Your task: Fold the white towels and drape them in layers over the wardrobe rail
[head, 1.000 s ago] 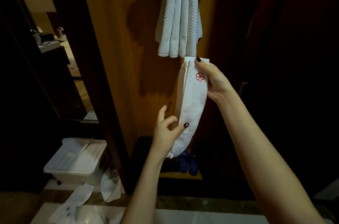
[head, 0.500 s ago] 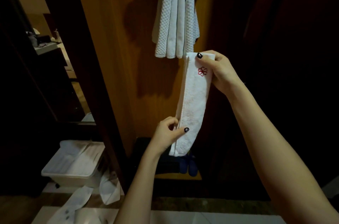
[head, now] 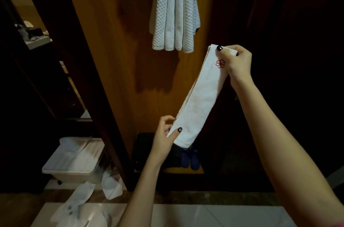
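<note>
A narrow folded white towel point(head: 201, 98) with a small red flower mark near its top is stretched diagonally between my hands in front of the open wardrobe. My right hand point(head: 236, 63) pinches its upper end. My left hand point(head: 165, 137) pinches the lower end, thumb on the front. Above, white waffle-weave towels point(head: 174, 12) hang in long folds from the top of the frame; the rail itself is out of view.
The wooden wardrobe back panel point(head: 115, 59) stands behind the towels. Dark blue slippers point(head: 189, 158) sit on the wardrobe floor. A white plastic bin point(head: 74, 161) with white cloth stands at lower left, crumpled white bags point(head: 78, 200) near it. A pale surface point(head: 186, 215) runs along the bottom.
My right hand moved right with the towel's top end, so the towel now slants instead of hanging straight. My left hand closed its pinch on the lower end.
</note>
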Tool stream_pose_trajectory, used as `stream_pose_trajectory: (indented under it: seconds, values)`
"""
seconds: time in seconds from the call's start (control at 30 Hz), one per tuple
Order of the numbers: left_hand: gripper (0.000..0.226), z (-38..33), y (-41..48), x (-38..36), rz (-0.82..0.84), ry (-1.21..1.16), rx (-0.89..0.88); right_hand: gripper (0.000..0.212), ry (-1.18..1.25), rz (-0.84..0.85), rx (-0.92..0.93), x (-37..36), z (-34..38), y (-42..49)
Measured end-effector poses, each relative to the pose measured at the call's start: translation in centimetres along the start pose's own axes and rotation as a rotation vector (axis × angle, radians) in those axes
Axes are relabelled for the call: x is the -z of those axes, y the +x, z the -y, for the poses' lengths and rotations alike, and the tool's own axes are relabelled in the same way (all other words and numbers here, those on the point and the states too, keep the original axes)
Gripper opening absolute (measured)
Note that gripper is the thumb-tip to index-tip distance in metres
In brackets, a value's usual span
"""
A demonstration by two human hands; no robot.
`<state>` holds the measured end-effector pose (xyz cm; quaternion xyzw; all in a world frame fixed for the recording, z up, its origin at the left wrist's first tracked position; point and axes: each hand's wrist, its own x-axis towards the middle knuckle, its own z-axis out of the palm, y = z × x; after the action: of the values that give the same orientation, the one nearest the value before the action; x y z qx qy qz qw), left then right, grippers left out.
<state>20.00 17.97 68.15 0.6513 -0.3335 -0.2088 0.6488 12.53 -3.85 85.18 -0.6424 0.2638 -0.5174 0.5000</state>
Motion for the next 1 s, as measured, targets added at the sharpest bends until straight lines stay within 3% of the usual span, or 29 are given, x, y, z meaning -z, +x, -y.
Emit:
stream_pose_trajectory:
  seconds: [0.17, 0.23, 0.33, 0.57, 0.8, 1.0]
  values:
    - [0.028, 0.1, -0.1, -0.4, -0.006, 0.125, -0.065, 0.012, 0.025, -0.132, -0.06, 0.5, -1.0, 0.9]
    - [0.037, 0.5, -0.3, -0.8, -0.085, 0.195, -0.128, 0.01, 0.039, -0.155, -0.08, 0.4, -1.3, 1.0]
    - [0.025, 1.2, -0.3, -1.1, -0.209, 0.333, -0.283, 0.009, 0.054, -0.183, -0.096, 0.4, -1.6, 1.2]
    - [0.031, 2.1, 0.5, -0.7, -0.15, 0.324, -0.148, 0.009, 0.062, -0.229, -0.158, 0.1, -2.7, 1.3]
    - [0.023, 1.7, 1.5, 0.6, -0.205, 0.356, -0.111, 0.015, 0.042, -0.272, -0.216, 0.4, -3.9, 1.2]
    - [0.018, 1.7, 2.3, 1.6, -0.177, 0.402, -0.246, 0.015, 0.031, -0.309, -0.238, 0.9, -4.7, 1.5]
